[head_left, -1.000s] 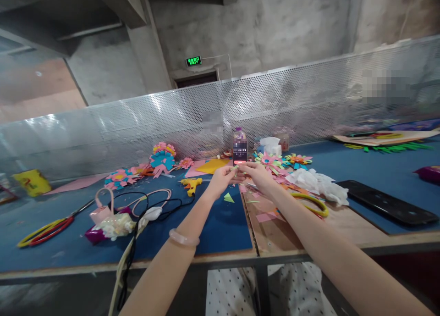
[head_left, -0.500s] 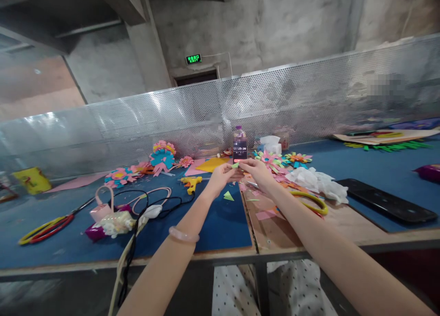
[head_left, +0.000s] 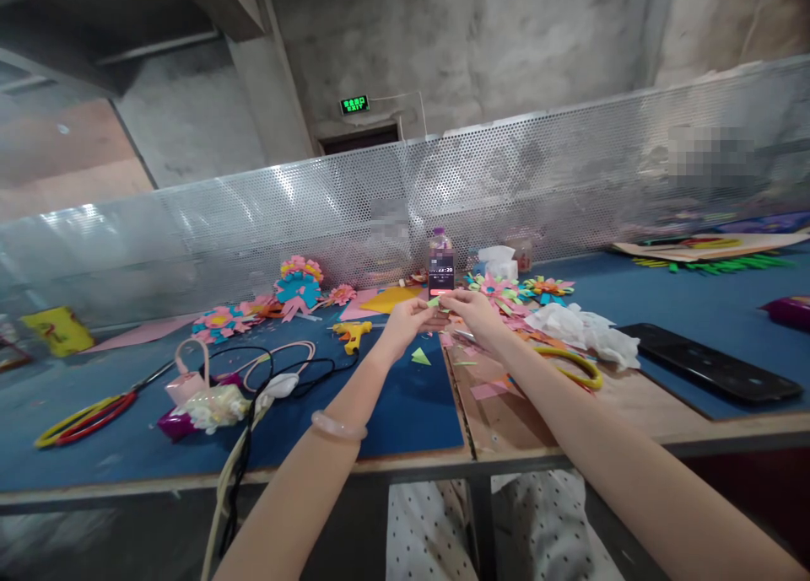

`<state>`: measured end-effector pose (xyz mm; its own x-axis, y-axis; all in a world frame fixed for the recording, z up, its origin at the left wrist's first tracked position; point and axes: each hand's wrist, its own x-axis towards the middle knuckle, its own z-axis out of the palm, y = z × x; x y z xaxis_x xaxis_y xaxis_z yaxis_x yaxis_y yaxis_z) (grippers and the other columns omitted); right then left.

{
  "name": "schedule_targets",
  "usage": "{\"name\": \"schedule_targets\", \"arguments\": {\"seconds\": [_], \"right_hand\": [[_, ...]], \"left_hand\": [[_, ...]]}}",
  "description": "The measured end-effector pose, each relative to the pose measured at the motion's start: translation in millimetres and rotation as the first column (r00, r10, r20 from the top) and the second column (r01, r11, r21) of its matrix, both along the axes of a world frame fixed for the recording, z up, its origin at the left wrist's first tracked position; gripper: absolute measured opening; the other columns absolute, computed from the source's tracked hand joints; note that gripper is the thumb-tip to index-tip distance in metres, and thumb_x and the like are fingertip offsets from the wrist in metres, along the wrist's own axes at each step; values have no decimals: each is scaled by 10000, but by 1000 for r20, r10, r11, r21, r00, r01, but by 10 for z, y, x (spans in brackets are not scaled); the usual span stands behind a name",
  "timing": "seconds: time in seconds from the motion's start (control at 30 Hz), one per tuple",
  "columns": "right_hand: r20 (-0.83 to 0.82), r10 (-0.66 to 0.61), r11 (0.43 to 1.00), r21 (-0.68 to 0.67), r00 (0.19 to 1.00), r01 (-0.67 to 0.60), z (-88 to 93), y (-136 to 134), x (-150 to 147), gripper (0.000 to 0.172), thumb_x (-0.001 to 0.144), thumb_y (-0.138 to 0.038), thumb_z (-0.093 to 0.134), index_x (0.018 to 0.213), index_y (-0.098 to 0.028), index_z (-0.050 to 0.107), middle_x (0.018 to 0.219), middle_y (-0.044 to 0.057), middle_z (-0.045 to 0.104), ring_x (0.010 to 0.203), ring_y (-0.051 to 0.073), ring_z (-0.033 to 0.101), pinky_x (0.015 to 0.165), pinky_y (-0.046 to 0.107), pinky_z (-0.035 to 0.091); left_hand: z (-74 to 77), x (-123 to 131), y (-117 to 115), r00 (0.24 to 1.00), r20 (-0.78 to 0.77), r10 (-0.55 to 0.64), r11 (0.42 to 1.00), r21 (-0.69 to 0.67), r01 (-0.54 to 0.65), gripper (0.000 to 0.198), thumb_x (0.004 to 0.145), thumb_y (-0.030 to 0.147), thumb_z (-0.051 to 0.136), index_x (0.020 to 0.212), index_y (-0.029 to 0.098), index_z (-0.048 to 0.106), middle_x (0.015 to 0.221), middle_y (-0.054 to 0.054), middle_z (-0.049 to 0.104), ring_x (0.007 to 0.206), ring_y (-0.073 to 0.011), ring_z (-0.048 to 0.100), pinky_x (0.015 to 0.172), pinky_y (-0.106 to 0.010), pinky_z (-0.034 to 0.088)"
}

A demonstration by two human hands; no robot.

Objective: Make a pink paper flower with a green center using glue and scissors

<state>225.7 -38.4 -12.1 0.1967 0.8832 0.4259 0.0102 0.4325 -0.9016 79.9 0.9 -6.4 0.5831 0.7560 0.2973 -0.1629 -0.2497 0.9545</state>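
My left hand [head_left: 407, 321] and my right hand [head_left: 473, 313] meet above the middle of the table, fingertips closed on one small light-green paper piece [head_left: 434, 303] between them. Another green paper scrap [head_left: 420, 357] lies on the blue mat just below my hands. Directly behind them, a phone [head_left: 441, 276] showing a timer leans on a purple-capped bottle [head_left: 439, 237]. A yellow glue gun [head_left: 352, 336] rests left of my left hand. Yellow-handled scissors [head_left: 579, 366] lie partly under my right forearm.
Paper flowers [head_left: 299, 287] stand at the back left, with more [head_left: 497, 289] behind my right hand. Cables and a pink plug [head_left: 186, 389] lie front left, beside red-and-yellow scissors [head_left: 89, 422]. Crumpled tissue [head_left: 585, 332] and a black case [head_left: 709, 362] are on the right.
Both hands keep hold of the green paper, with barely any shift of the fingers. The view has tilted very slightly.
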Motion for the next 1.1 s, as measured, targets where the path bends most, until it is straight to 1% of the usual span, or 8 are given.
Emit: {"name": "schedule_targets", "arguments": {"seconds": [0.17, 0.3, 0.4, 0.53, 0.73, 0.87, 1.0, 1.1], "right_hand": [[14, -31, 1000, 7, 999, 31, 2, -5, -2, 183, 651, -338, 638, 640, -156, 651, 640, 14, 624, 685, 152, 552, 640, 268, 413], [24, 18, 1000, 6, 1000, -18, -7, -3, -12, 254, 677, -391, 624, 744, -153, 683, 733, 35, 666, 715, 162, 574, 661, 278, 428], [42, 43, 999, -3, 998, -43, -17, 16, -8, 272, 665, -409, 641, 731, -148, 678, 719, 35, 669, 694, 161, 576, 650, 278, 432], [58, -16, 1000, 2, 998, 16, -21, 31, 11, 243, 658, -386, 666, 679, -144, 653, 667, 7, 634, 658, 135, 550, 635, 259, 409], [99, -31, 999, -39, 995, 35, -43, 18, 6, 206, 776, -331, 614, 730, -130, 606, 626, -30, 572, 558, 92, 522, 556, 241, 425], [119, -77, 994, -67, 990, 85, -63, 32, 0, 203, 828, -313, 578, 744, -128, 582, 634, -41, 554, 552, 86, 523, 560, 243, 444], [110, -102, 994, -36, 989, 106, -48, 34, 0, 212, 776, -344, 622, 730, -137, 614, 661, -18, 606, 626, 118, 557, 629, 268, 438], [81, -91, 996, -12, 993, 93, -37, 28, -2, 301, 733, -451, 610, 681, -156, 639, 660, 7, 640, 658, 153, 566, 617, 260, 407]], "left_hand": [[-3, -6, -3, 1000, -13, 10, 1000, -9, -10, 215, 721, 291, 681, 763, 128, 548, 743, -83, 709, 718, -217, 689, 774, -418, 523], [10, 6, -18, 1000, -8, 28, 1000, 5, -28, 215, 736, 302, 665, 792, 120, 566, 775, -93, 710, 748, -214, 687, 794, -405, 517], [12, 15, -25, 1000, -13, 26, 999, 22, -25, 234, 735, 305, 666, 827, 108, 581, 793, -103, 710, 741, -210, 685, 787, -392, 517], [7, 13, -29, 999, -35, 24, 999, 31, -23, 274, 710, 291, 690, 872, 93, 593, 789, -111, 710, 711, -207, 685, 760, -378, 520], [-1, 10, -22, 998, -52, 30, 999, 26, -29, 282, 700, 274, 700, 879, 81, 598, 779, -123, 708, 698, -204, 684, 737, -371, 521], [-9, 23, -24, 998, -53, 16, 1000, 16, -15, 277, 708, 272, 694, 885, 85, 593, 789, -123, 707, 701, -199, 684, 745, -369, 521], [-4, 29, -23, 999, -48, 25, 1000, 5, -25, 233, 756, 294, 644, 866, 98, 586, 796, -120, 706, 701, -193, 684, 748, -368, 524], [5, 27, -16, 998, -42, 53, 999, -4, -53, 180, 767, 274, 628, 826, 113, 572, 782, -108, 707, 696, -191, 684, 750, -369, 525]]}}
